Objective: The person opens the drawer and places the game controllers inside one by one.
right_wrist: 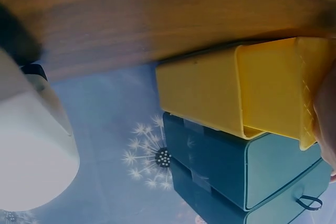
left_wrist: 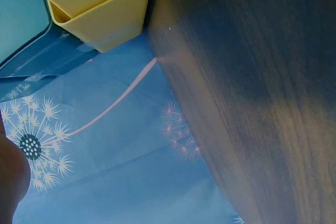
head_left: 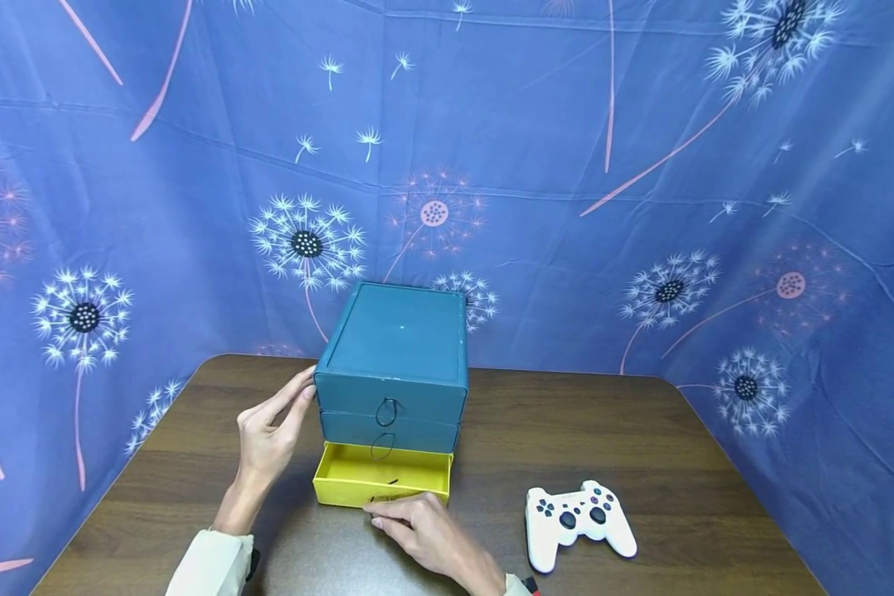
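A stack of blue drawer units (head_left: 395, 339) stands near the back of the table, above a yellow bottom unit (right_wrist: 199, 87). The yellow drawer (head_left: 382, 468) is pulled partway out, and its visible inside shows a bare yellow floor with a small dark mark. My left hand (head_left: 268, 434) rests its extended fingertips against the left side of the top blue unit. At the front of the yellow drawer, my right hand (head_left: 428, 530) pinches with thumb and forefinger by its pull, largely covering that spot. Two blue fronts above carry dark loop pulls (head_left: 386, 411).
To the right of the drawers lies a white game controller (head_left: 577, 521) on the brown wooden table (head_left: 566, 430). A blue cloth (head_left: 536, 273) with dandelion prints hangs behind the table and along its sides.
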The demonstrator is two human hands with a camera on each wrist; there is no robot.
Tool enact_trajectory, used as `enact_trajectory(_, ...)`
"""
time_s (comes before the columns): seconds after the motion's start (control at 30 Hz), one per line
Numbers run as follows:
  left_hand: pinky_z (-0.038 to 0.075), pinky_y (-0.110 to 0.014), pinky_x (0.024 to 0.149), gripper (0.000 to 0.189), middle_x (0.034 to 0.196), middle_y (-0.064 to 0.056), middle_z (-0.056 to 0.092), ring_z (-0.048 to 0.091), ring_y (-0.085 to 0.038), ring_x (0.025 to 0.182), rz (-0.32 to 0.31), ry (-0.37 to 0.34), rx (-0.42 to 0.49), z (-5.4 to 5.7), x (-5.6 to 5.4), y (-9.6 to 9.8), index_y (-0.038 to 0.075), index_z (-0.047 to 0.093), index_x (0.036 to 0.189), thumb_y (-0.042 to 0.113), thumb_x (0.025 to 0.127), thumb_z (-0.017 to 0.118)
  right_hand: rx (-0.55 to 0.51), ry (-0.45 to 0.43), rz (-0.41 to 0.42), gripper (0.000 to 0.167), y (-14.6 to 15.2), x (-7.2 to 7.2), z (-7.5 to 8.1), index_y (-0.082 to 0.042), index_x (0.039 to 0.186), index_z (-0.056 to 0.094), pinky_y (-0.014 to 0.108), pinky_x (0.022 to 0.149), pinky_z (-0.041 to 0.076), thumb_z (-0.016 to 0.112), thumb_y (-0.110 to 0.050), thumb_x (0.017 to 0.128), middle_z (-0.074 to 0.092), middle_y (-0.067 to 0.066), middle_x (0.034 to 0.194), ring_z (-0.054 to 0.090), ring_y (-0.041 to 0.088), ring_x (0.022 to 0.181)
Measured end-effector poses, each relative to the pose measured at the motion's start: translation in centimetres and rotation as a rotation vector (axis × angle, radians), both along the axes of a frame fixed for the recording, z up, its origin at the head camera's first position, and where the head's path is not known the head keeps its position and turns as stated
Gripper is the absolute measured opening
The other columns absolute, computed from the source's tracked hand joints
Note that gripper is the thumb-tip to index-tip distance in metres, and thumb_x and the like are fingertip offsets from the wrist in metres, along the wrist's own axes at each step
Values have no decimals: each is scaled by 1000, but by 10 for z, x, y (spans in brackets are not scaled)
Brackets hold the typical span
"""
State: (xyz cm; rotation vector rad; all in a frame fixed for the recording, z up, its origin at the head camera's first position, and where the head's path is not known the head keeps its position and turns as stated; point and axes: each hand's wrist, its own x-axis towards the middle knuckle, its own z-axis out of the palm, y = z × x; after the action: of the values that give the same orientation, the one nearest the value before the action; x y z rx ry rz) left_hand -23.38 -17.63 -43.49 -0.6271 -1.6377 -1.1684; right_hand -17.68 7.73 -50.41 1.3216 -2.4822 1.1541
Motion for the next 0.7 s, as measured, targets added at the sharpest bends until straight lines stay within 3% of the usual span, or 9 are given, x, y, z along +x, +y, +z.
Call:
enact_trajectory(0.43, 56, -16, 90, 46, 109, -30, 72, 69, -2, 107, 4, 2, 3, -2, -1, -1, -15, 72, 114, -35, 72, 68, 21, 7, 21, 25, 0, 13, 1, -5, 125, 75, 13, 93, 52, 61, -13, 106, 73, -1, 122, 64, 1, 112)
enact_trajectory(0.7, 56, -17, 90, 47, 109, -30, 72, 70, -3, 107, -3, -1, 7, -3, -2, -1, -14, 72, 114, -34, 72, 68, 58, -34, 44, 25, 1, 20, 1, -6, 127, 75, 7, 86, 51, 63, -8, 104, 73, -1, 122, 58, -10, 107)
